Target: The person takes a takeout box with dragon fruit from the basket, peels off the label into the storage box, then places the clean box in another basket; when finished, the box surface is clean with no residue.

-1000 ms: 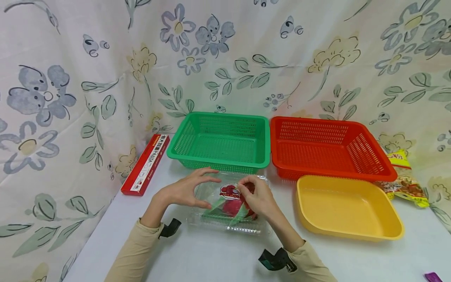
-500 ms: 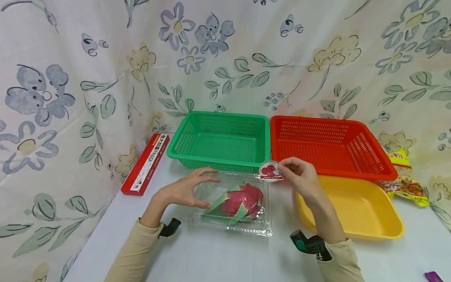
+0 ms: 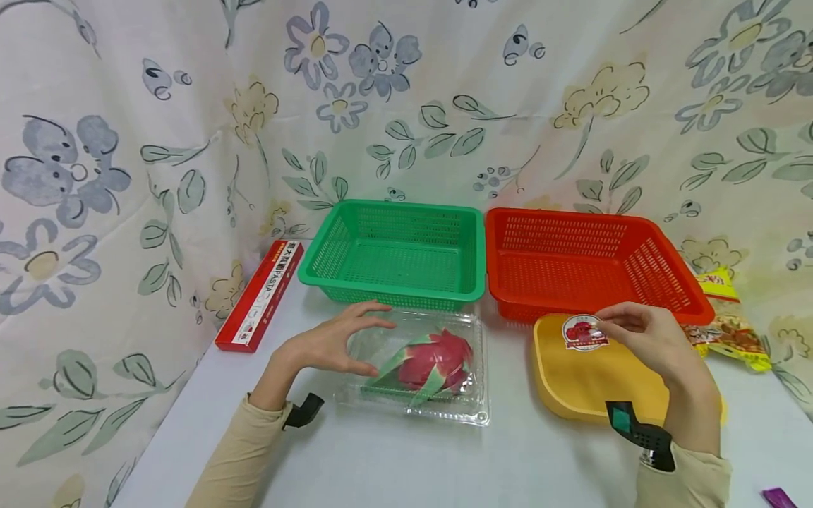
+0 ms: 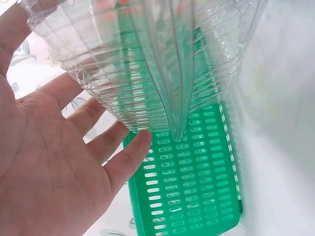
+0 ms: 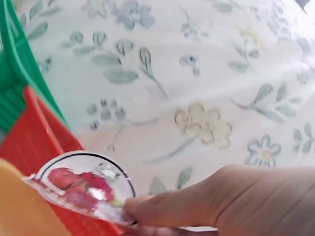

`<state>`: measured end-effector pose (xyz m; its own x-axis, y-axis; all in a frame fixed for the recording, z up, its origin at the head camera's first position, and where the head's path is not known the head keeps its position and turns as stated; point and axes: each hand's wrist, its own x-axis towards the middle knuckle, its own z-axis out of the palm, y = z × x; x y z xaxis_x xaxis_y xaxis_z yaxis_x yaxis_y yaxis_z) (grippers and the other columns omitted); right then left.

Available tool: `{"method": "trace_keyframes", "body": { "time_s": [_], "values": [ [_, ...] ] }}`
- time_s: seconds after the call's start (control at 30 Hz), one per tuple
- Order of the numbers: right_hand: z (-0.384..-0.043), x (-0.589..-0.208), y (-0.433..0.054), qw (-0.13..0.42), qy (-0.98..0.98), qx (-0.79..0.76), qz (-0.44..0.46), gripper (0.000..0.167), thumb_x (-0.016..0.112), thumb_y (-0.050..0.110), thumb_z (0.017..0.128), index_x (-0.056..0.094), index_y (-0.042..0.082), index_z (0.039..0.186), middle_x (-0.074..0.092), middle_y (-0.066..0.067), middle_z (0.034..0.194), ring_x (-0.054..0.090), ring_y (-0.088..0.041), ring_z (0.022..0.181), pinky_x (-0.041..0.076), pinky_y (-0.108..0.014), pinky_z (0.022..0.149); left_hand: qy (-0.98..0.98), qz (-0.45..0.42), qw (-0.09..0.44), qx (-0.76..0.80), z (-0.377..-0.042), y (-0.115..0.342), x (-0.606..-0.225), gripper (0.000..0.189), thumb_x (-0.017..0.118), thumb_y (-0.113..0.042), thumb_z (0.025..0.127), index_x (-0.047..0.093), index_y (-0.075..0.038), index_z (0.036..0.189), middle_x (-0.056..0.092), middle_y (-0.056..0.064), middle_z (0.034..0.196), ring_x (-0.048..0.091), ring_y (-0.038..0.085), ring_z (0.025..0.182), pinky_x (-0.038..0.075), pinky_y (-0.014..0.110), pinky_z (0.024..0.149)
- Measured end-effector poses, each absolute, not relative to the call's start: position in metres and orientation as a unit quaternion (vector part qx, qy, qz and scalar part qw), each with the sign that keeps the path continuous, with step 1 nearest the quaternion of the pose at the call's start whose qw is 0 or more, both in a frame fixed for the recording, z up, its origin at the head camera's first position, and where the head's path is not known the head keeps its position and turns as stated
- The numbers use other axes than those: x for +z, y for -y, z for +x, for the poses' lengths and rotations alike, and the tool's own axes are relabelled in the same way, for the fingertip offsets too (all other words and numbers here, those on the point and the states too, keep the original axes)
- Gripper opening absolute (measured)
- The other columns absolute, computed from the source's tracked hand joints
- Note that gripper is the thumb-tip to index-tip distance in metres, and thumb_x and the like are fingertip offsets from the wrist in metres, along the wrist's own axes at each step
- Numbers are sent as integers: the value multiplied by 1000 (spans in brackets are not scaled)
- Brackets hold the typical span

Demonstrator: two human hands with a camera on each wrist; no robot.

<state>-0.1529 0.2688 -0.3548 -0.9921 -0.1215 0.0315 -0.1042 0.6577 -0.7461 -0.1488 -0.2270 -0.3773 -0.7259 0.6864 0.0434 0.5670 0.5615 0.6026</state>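
A clear plastic clamshell box (image 3: 480, 367) lies on the white table, with a pink dragon fruit (image 3: 442, 361) showing inside. At the box's left side my left hand (image 3: 333, 344) spreads thumb and fingers; in the left wrist view its fingers (image 4: 106, 142) lie along the ribbed wall. Whether all of them touch it is unclear. My right hand (image 3: 648, 342) pinches a round sticker (image 3: 583, 334) with a dragon fruit picture and a red band. Sticker and hand are over the yellow tray (image 3: 546, 384). The right wrist view shows thumb and finger at the sticker's edge.
Behind the box stands a green basket (image 3: 394, 291), with a red basket (image 3: 508, 300) to its right. A red pasta box (image 3: 260, 296) lies at the left. Snack bags (image 3: 730, 331) lie at the right, and a purple item (image 3: 778, 498) near the front right corner. A floral curtain (image 3: 406, 106) hangs behind.
My right hand has lifted the sticker off the box lid and carried it right, over the yellow tray. The box looks unmoved, and my left hand stays at its left side.
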Motion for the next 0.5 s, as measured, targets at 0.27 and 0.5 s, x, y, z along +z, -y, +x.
{"method": "trace_keyframes", "body": {
  "time_s": [0.27,0.5],
  "values": [
    [-157,-370,-294,107,-917,-385,-20,27,65,17,96,64,-6,110,71,-10,93,59,-29,91,45,-36,73,-880,353,101,303,-149,228,-378,72,83,-36,78,54,-17,140,32,9,155,25,31,143,34,62,105],
    [-163,-383,-305,143,-915,-376,-27,17,61,0,93,68,-7,106,73,-11,93,61,-21,88,44,-45,81,-878,353,106,304,-151,228,-380,72,84,-35,77,54,-17,140,31,9,155,25,30,143,34,62,106]
  ]
}}
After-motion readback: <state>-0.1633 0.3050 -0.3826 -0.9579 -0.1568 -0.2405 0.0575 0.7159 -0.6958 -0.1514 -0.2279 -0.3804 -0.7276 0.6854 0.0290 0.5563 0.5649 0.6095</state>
